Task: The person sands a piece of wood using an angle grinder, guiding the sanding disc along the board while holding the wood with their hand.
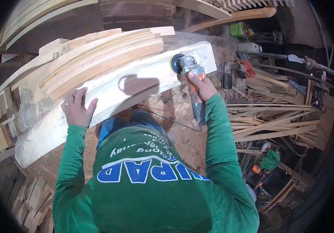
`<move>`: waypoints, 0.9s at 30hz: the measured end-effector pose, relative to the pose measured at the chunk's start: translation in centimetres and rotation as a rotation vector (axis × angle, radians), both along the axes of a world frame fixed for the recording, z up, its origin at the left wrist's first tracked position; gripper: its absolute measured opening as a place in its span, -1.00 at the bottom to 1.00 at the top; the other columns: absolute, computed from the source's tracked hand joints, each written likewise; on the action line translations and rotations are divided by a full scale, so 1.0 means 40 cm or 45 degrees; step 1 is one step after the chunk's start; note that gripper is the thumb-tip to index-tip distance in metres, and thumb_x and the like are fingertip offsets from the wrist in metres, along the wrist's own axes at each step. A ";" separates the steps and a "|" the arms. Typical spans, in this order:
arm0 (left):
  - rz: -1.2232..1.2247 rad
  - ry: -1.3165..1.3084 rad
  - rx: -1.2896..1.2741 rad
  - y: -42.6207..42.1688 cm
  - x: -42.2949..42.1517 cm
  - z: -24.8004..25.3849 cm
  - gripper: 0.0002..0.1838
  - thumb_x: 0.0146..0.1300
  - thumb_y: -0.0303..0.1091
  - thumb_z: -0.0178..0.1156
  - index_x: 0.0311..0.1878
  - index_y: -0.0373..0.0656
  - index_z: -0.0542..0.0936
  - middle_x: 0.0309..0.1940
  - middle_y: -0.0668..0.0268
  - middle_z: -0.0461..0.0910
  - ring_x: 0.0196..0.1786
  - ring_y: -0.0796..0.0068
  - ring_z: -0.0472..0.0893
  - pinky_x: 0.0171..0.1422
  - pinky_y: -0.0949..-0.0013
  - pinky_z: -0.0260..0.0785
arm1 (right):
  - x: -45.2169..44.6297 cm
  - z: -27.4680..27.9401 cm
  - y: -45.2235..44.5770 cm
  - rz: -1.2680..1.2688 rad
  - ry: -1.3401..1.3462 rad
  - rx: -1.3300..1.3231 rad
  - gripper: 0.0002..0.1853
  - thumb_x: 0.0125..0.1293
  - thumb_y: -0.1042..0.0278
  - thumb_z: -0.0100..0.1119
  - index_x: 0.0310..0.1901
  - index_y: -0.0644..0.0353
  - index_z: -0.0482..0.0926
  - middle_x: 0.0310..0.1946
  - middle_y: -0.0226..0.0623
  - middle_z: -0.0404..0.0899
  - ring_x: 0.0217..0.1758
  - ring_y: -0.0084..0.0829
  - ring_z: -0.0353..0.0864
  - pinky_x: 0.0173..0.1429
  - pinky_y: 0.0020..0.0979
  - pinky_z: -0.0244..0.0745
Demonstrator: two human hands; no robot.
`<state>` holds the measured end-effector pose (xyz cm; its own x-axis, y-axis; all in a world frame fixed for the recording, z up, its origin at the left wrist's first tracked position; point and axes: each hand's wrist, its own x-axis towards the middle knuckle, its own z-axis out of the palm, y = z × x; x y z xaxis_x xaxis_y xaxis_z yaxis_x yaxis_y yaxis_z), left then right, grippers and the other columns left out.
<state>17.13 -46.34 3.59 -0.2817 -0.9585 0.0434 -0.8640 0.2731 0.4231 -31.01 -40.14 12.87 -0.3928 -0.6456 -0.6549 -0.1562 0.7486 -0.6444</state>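
Note:
My right hand (204, 86) is wrapped around an orange and grey angle grinder (189, 63). Its round dark disc (176, 64) is against or just over the top of a long pale wooden plank (105, 95), near the plank's right end. Contact between disc and wood cannot be made out for certain. My left hand (77, 108) lies on the plank further left, fingers apart and thumb out, holding nothing. A ring shows on one of its fingers. The grinder's body hangs past the plank's near edge, and a shadow falls across the wood between my hands.
Stacked curved wooden strips (108, 64) lie just beyond the plank. To the right are loose long sticks (272, 124), a red tool (246, 69) and a white container (249, 47). Wood offcuts (178, 101) cover the floor, with a dark cord (171, 119) running across it.

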 end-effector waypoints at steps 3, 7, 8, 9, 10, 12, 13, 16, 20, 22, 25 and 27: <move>0.008 0.003 -0.021 -0.001 0.002 -0.006 -0.31 0.24 0.14 0.53 0.37 0.06 0.64 0.23 0.21 0.60 0.34 0.13 0.56 0.44 -0.07 0.23 | -0.087 -0.029 0.003 -0.064 0.040 0.023 -0.23 0.39 -0.37 0.44 0.17 0.33 0.72 -0.15 -0.31 0.75 -0.17 -0.45 0.68 -0.03 -0.34 0.59; 0.015 0.010 -0.071 0.001 -0.002 -0.013 -0.32 0.22 0.13 0.55 0.36 0.08 0.64 0.20 0.24 0.60 0.30 0.16 0.58 0.40 -0.08 0.24 | -0.142 -0.010 -0.015 -0.207 0.079 -0.050 -0.24 0.36 -0.44 0.42 0.07 0.27 0.76 -0.24 -0.35 0.72 -0.28 -0.51 0.62 -0.15 -0.37 0.52; 0.014 0.013 -0.077 0.002 -0.003 -0.010 -0.32 0.22 0.12 0.55 0.35 0.08 0.65 0.20 0.25 0.60 0.30 0.16 0.58 0.40 -0.08 0.24 | -0.184 -0.039 -0.006 -0.194 0.093 -0.009 -0.21 0.35 -0.48 0.40 0.07 0.27 0.77 -0.24 -0.35 0.72 -0.28 -0.51 0.62 -0.15 -0.36 0.52; 0.016 0.014 -0.071 0.004 -0.004 -0.008 -0.33 0.23 0.12 0.55 0.35 0.08 0.65 0.19 0.25 0.60 0.30 0.16 0.58 0.39 -0.07 0.24 | -0.239 -0.064 0.002 -0.180 0.107 0.030 -0.18 0.35 -0.51 0.37 0.07 0.28 0.77 -0.24 -0.34 0.72 -0.27 -0.50 0.62 -0.14 -0.36 0.52; 0.019 0.015 -0.066 0.004 -0.006 -0.005 -0.34 0.23 0.11 0.55 0.35 0.08 0.65 0.18 0.26 0.60 0.30 0.16 0.58 0.39 -0.07 0.24 | -0.276 -0.081 0.010 -0.165 0.122 0.067 -0.16 0.34 -0.55 0.35 0.07 0.29 0.78 -0.24 -0.33 0.72 -0.27 -0.50 0.62 -0.13 -0.35 0.52; 0.010 0.022 -0.076 0.002 -0.006 -0.002 -0.35 0.24 0.10 0.55 0.34 0.08 0.65 0.17 0.27 0.60 0.30 0.17 0.58 0.39 -0.06 0.25 | -0.293 -0.102 0.032 -0.133 0.108 0.047 -0.05 0.32 -0.61 0.30 0.14 0.36 0.77 -0.20 -0.23 0.74 -0.18 -0.44 0.65 -0.01 -0.33 0.54; 0.001 0.028 -0.088 0.002 -0.004 -0.004 -0.36 0.24 0.09 0.55 0.34 0.09 0.65 0.17 0.27 0.60 0.30 0.17 0.58 0.39 -0.07 0.25 | -0.282 -0.111 0.042 -0.125 0.106 0.021 -0.04 0.32 -0.61 0.31 0.16 0.37 0.77 -0.19 -0.21 0.74 -0.15 -0.43 0.66 0.02 -0.32 0.54; -0.040 0.086 -0.174 0.004 -0.003 0.000 -0.51 0.30 -0.01 0.52 0.25 0.09 0.72 0.13 0.31 0.68 0.24 0.21 0.64 0.36 -0.01 0.29 | -0.212 -0.093 0.074 -0.056 0.153 0.050 -0.07 0.37 -0.56 0.31 0.20 0.38 0.75 -0.13 -0.19 0.76 -0.09 -0.42 0.66 0.09 -0.31 0.55; -0.312 0.159 -0.269 0.021 0.008 -0.009 -0.64 0.37 -0.23 0.44 0.21 0.10 0.77 0.28 0.39 0.75 0.29 0.30 0.69 0.33 0.09 0.34 | 0.017 -0.005 0.065 0.045 0.062 0.044 -0.21 0.47 -0.39 0.35 0.24 0.33 0.72 -0.06 -0.21 0.76 -0.01 -0.44 0.68 0.14 -0.31 0.57; -0.542 0.134 -0.199 0.070 0.009 -0.006 -0.54 0.38 -0.22 0.40 0.34 0.02 0.71 0.40 0.26 0.69 0.46 0.24 0.62 0.45 0.00 0.34 | 0.088 0.001 0.073 0.109 -0.017 0.113 -0.25 0.48 -0.33 0.37 0.27 0.31 0.70 -0.02 -0.21 0.77 0.04 -0.44 0.69 0.19 -0.32 0.58; -0.508 0.026 -0.057 0.152 0.019 0.005 -0.41 0.41 -0.14 0.36 0.49 0.00 0.60 0.58 0.29 0.52 0.64 0.25 0.43 0.64 -0.03 0.17 | 0.238 -0.007 0.085 0.207 0.032 -0.103 -0.32 0.50 -0.22 0.38 0.30 0.30 0.68 0.04 -0.22 0.77 0.10 -0.43 0.70 0.27 -0.32 0.57; -0.415 -0.075 0.028 0.184 0.062 -0.001 -0.35 0.43 -0.09 0.33 0.56 0.00 0.54 0.65 0.32 0.42 0.71 0.25 0.32 0.73 -0.05 0.02 | 0.320 -0.017 0.080 0.264 -0.061 -0.110 -0.35 0.49 -0.16 0.40 0.30 0.29 0.68 0.05 -0.23 0.78 0.10 -0.44 0.70 0.29 -0.31 0.57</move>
